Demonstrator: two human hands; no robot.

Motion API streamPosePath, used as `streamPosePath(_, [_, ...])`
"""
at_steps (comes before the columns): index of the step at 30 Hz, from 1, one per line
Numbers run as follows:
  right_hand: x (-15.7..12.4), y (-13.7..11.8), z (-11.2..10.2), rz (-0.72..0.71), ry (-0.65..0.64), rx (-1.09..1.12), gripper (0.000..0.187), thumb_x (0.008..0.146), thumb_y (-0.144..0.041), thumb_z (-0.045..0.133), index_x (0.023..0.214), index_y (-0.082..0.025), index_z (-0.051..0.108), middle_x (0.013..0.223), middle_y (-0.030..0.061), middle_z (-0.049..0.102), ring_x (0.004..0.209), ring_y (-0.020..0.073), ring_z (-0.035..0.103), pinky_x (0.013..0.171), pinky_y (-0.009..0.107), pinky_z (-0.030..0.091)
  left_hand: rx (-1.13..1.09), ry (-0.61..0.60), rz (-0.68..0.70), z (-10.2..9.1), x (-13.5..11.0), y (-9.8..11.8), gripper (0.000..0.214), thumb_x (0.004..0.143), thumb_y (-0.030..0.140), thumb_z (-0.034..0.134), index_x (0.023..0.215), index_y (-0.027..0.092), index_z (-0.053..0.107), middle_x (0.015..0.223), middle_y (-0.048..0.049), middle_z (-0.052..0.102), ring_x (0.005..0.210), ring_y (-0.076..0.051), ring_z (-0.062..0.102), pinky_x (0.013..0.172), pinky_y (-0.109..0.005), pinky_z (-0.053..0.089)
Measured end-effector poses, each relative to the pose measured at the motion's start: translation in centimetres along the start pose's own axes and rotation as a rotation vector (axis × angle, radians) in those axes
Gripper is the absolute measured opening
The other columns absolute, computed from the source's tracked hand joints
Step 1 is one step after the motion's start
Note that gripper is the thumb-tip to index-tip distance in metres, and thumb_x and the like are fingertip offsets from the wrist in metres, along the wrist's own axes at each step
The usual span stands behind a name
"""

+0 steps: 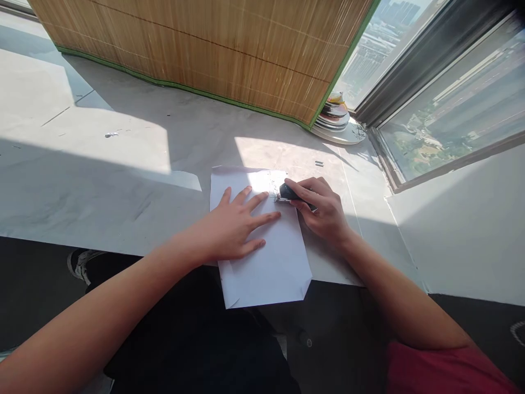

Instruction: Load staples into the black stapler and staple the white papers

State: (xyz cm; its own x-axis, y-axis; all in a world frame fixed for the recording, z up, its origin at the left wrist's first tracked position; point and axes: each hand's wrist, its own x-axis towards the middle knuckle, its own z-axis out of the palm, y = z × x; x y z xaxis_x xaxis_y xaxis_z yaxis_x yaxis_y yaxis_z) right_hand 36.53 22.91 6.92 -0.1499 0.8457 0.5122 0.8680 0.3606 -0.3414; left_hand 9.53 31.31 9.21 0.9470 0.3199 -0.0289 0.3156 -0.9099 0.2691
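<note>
Left hand (235, 227), fingers spread flat, presses the white folded paper sheet (266, 262) on the pale grey table (123, 164); right hand (322, 210) grips a small dark stapler-like tool (289, 192) at the sheet's top edge, below a bamboo blind (213, 49).

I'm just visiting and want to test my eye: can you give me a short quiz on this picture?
1. True or false: the left hand lies flat on the paper.
2. Which hand grips the dark tool? A: left hand. B: right hand.
3. Fill in: the plates stand between the blind and the ____.
Key: 1 true; 2 B; 3 window.
</note>
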Motion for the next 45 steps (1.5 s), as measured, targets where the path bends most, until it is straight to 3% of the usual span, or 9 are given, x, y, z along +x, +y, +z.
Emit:
streamPosePath(21, [-0.14,-0.28,0.13,-0.006,-0.091,-0.134,0.059,0.103,-0.020,0.064,0.156,-0.045,0.061,0.114,0.0071,0.071,0.099,0.0288,0.058,0.088,0.047,0.047,0.037,-0.045,-0.035,-0.53,0.37,0.60,0.067,0.104,0.054,0.062,0.166,0.037,0.047,0.178,-0.0126,0.036,0.158,-0.047,0.037,0.125,-0.068,0.029])
streamPosePath(33, [-0.07,-0.51,0.02,0.013,-0.105,-0.121,0.065,0.100,-0.020,0.066,0.158,-0.048,0.058,0.115,0.0064,0.071,0.101,0.0303,0.059,0.091,0.051,0.049,-0.018,0.009,-0.034,0.16,0.24,0.43,0.069,0.103,0.056,0.062,0.168,0.039,0.044,0.179,-0.0111,0.035,0.160,-0.049,0.033,0.128,-0.068,0.024])
streamPosePath(45, [0.05,-0.37,-0.05,0.009,-0.097,-0.089,0.060,0.101,-0.018,0.063,0.155,-0.046,0.063,0.112,0.0064,0.071,0.097,0.0284,0.058,0.089,0.048,0.047,-0.012,-0.029,-0.046,0.02,0.25,0.65,0.067,0.104,0.054,0.062,0.167,0.037,0.045,0.179,-0.0120,0.034,0.161,-0.050,0.031,0.127,-0.071,0.025])
